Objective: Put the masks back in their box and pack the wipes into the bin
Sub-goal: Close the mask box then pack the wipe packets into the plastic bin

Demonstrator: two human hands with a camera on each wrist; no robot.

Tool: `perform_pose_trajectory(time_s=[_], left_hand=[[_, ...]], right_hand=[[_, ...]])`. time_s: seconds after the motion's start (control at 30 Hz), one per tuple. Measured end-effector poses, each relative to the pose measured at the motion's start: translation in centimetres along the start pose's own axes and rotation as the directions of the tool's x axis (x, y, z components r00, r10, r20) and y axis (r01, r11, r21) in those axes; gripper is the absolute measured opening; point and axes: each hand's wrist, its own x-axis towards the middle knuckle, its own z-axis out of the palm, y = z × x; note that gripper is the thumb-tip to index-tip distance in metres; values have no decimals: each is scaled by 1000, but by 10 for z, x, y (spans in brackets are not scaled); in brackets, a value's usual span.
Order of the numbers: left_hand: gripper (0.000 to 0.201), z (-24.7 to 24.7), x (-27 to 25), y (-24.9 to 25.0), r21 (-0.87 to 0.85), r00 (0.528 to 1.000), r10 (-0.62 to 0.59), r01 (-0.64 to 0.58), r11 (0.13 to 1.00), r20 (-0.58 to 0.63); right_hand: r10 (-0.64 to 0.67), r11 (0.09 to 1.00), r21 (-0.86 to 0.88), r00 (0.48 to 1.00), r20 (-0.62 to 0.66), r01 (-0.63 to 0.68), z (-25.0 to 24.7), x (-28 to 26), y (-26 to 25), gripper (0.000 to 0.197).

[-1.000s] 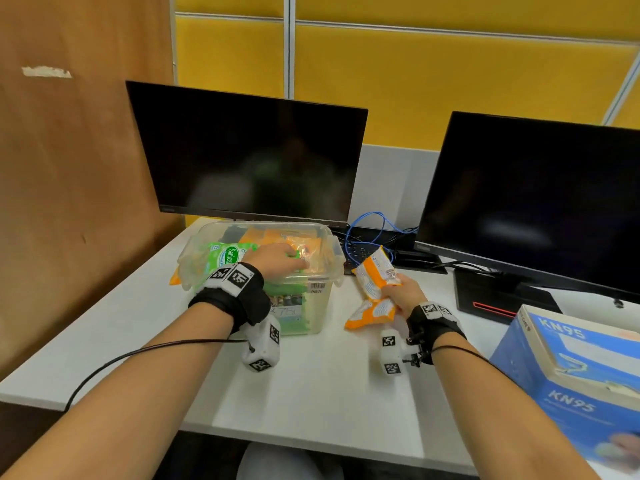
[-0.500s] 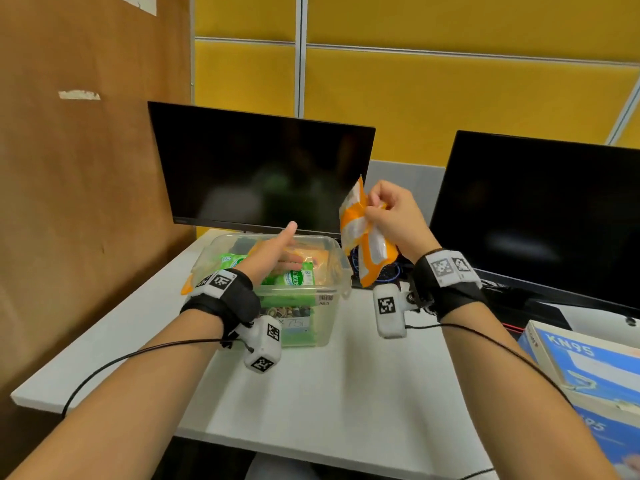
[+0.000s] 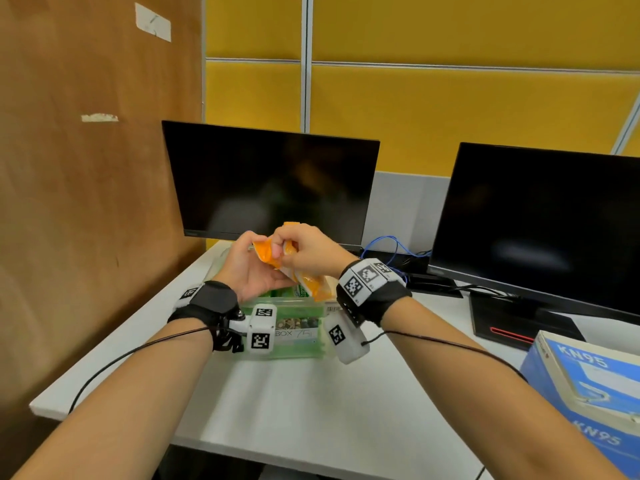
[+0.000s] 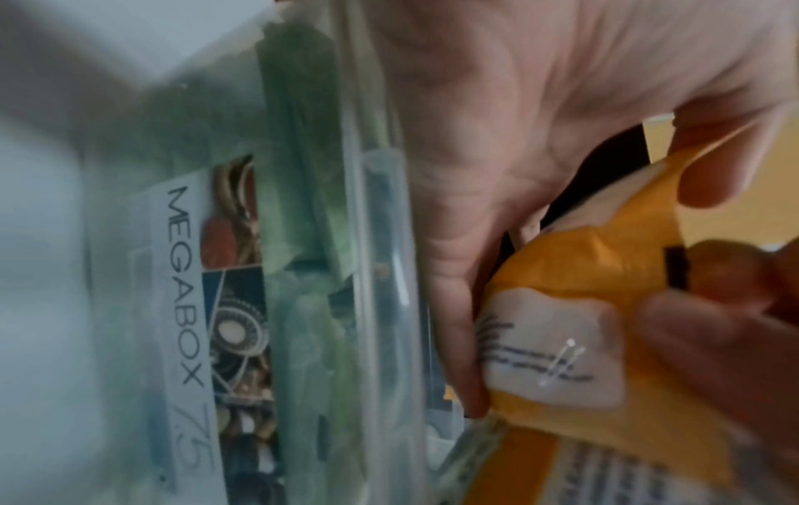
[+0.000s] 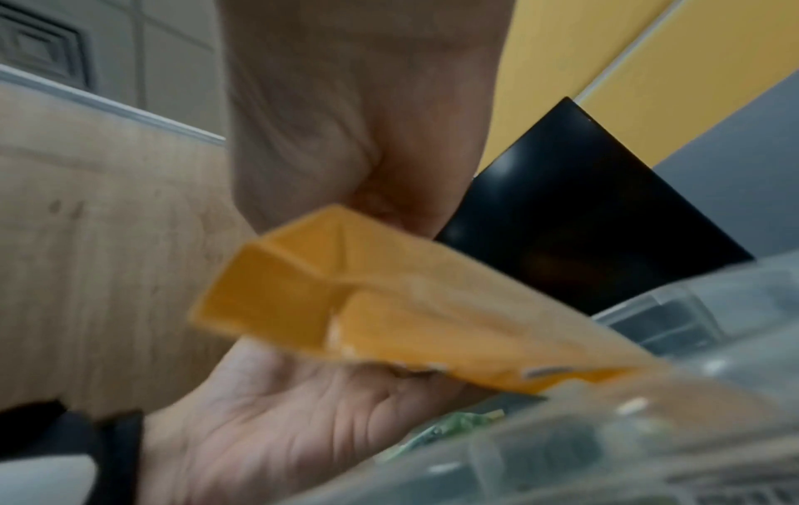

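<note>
Meeting at the centre of the head view, both hands now share the orange wipes pack point(image 3: 304, 277): the right hand point(image 3: 304, 251), which half a second ago held it alone up by the monitor, has brought it down over the bin point(image 3: 294, 336), and the left hand point(image 3: 252, 268) has come up out of the bin to pinch the pack's upper end. Each grip is clamped on the pack. Green packs point(image 3: 298, 292) already lie inside. Judging by this, the pack is being straightened before going in. The KN95 box point(image 3: 585, 386) sits at lower right on the surface point(image 3: 311, 407).
</note>
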Motion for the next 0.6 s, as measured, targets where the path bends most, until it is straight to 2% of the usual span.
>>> perform_pose_trajectory(time_s=[0.03, 0.1, 0.17, 0.2, 0.27, 0.3, 0.33, 0.37, 0.43, 0.47, 0.5, 0.53, 0.57, 0.6], left_hand=[[45, 1, -1, 1, -19, 1000, 17, -18, 1000, -21], [62, -2, -1, 2, -93, 990, 46, -59, 994, -137], [71, -10, -1, 6, -77, 970, 55, -76, 994, -237], [68, -10, -4, 9, -6, 958, 67, -72, 997, -280], [60, -7, -10, 18, 287, 917, 111, 5, 958, -384], [53, -5, -14, 23, 495, 889, 154, 90, 864, -431], [45, -7, -16, 27, 682, 864, 211, 188, 706, -457], [37, -10, -18, 31, 822, 858, 264, 266, 503, -440], [27, -17, -20, 35, 943, 907, 260, 327, 63, -332], [23, -19, -20, 34, 930, 926, 238, 334, -153, -293], [18, -21, -16, 33, 890, 935, 246, 326, -319, -255], [17, -18, -13, 31, 852, 937, 276, 317, -416, -214], [17, -17, -9, 30, 857, 933, 315, 303, -417, -176], [18, -17, -6, 27, 886, 932, 326, 279, -371, -157]], right_hand=[[22, 999, 47, 999, -30, -20, -2, 1, 1, 23], [119, 982, 165, 980, -158, -93, -9, 6, 8, 21], [283, 937, 275, 928, -241, -214, -11, 12, 17, 17], [341, 909, 326, 912, -227, -259, -10, 13, 20, 18], [366, 882, 350, 926, -92, -314, -3, 11, 21, 32], [360, 886, 313, 933, 3, -343, 2, 9, 22, 41], [361, 894, 253, 929, 82, -370, 7, 6, 22, 50], [380, 902, 173, 918, 115, -395, 12, 3, 25, 55], [442, 897, -54, 895, 55, -439, 19, -2, 33, 53], [472, 867, -188, 881, 20, -461, 21, -5, 36, 51], [506, 839, -253, 862, 36, -482, 22, -7, 39, 51], [539, 828, -244, 837, 97, -505, 23, -8, 41, 53], [554, 829, -204, 815, 171, -521, 23, -9, 42, 55], [549, 836, -159, 807, 219, -525, 23, -11, 42, 55]])
